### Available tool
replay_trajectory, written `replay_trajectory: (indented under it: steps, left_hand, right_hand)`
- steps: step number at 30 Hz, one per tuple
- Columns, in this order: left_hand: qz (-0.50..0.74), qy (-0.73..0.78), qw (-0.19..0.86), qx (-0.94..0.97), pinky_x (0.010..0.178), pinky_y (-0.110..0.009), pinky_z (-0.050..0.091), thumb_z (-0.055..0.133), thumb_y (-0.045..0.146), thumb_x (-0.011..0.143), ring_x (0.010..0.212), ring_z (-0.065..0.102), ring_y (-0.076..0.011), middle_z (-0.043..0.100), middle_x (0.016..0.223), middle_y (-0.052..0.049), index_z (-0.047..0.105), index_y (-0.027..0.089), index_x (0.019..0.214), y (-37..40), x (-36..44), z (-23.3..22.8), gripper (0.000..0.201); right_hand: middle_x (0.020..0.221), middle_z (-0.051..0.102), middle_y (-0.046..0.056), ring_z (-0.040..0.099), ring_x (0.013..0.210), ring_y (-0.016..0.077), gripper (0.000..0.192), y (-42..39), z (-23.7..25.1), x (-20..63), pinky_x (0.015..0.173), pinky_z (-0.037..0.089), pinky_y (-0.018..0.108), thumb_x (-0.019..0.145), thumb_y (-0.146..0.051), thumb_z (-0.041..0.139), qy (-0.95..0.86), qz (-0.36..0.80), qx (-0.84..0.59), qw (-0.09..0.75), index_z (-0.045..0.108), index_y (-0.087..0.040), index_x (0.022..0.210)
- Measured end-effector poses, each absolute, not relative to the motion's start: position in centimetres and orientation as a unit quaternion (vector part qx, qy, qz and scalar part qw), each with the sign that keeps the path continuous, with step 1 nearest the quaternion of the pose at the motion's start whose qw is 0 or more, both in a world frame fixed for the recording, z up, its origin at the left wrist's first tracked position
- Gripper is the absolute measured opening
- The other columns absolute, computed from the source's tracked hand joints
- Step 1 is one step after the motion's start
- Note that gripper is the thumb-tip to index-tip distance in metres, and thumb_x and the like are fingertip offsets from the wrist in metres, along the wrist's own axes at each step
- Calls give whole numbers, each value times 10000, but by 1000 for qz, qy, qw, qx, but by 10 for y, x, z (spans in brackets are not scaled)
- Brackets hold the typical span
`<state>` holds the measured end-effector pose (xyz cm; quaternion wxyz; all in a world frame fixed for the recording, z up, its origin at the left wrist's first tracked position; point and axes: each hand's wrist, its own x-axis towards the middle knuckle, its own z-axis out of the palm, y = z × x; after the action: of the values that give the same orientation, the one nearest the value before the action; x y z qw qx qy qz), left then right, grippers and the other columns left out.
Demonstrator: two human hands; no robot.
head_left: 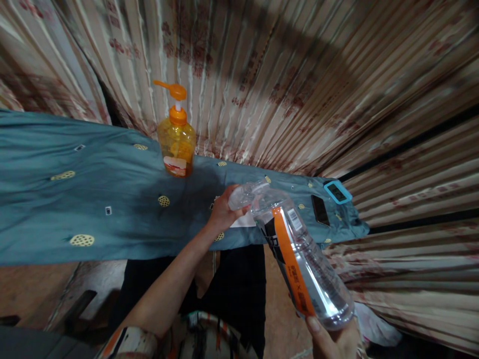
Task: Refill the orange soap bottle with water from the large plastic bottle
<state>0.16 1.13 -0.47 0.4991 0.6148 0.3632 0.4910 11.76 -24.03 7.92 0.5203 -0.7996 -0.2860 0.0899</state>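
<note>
Right now a clear plastic bottle [299, 249] is held up in the air, tipped over on a slant, w/ its top end pointing up and left twd the table [93, 199]. It has an orange stripe and a black patch on its label, plus a small white barcode. It looks see-through, w/ some clear liquid low down near the bottom end.

The right hand [333, 339] grips the bottle's bottom end, fingers wrapped round it, at the low right edge of the view. The left hand [224, 212] is closed on the bottle's top, around the cap part, which is clear and blurry. Just under that hand sits a bit of white paper [243, 221], on the table's near edge.

The table has a blue-green cloth over it w/ little yellow dotted shapes. Further back and to the left stands a yellow pump bottle [176, 142] w/ an orange pump head, upright, well apart from the hands. To the right of the clear bottle lies a dark phone [320, 209], flat on the cloth. Next to it, near the table's far right corner, is a small screen thing w/ a light blue frame [337, 192].

Behind it all hangs a striped curtain [299, 75] w/ reddish flower marks.
</note>
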Motion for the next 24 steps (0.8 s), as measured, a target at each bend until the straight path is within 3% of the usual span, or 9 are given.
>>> replay_trajectory:
  steps: [5,9,19,24]
  left_hand:
    - [491,371,489,618,801,-313,528,807,406,670,893,675,-215,734,1025,-42,624,187,1135,11,2,-5,545]
    - [491,365,496,616,794,-308,520,804,404,669,885,673,-213,731,1027,-49,617,180,1143,11,3,-5,557]
    - [485,376,491,618,788,-299,520,811,404,657,883,673,-208,733,1019,-42,618,182,1139,11,2,-5,564]
    - [487,371,494,617,783,-303,511,799,427,662,859,663,-201,729,1011,-41,612,184,1137,11,2,-5,565]
  right_hand:
    - [1166,582,271,531,1105,421,1176,-240,81,115,1027,329,501,551,-753,751,-283,89,-804,514,452,83,1323]
    - [1229,591,278,546,1163,395,1196,-239,84,113,1023,361,450,584,-780,718,-289,80,-812,501,442,99,1347]
    - [1092,629,192,562,1032,357,980,-241,76,118,1056,318,474,564,-689,778,-288,78,-794,531,539,-25,1245]
    - [1141,604,183,540,1094,380,959,-243,73,121,1063,308,475,558,-681,786,-288,89,-789,535,533,-60,1243]
